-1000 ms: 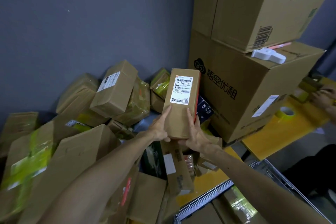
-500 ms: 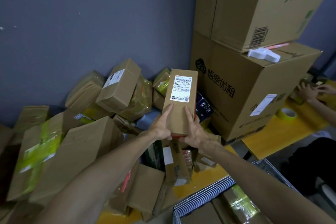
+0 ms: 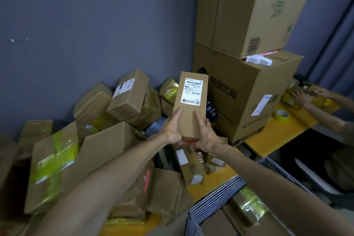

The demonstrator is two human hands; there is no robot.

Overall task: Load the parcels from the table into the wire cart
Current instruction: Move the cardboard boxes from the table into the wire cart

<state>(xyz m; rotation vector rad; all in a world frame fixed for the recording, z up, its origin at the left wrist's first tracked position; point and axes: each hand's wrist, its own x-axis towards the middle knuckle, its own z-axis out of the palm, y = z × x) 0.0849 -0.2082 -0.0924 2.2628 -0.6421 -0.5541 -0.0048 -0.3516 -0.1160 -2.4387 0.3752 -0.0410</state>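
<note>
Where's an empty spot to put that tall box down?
For the tall brown cardboard box, bare yellow tabletop shows right of the big printed brown carton, in front of the yellow tape roll. A small strip shows beside the rim of the grey wire cart. The heap of brown parcels on the left is packed tight.
</note>
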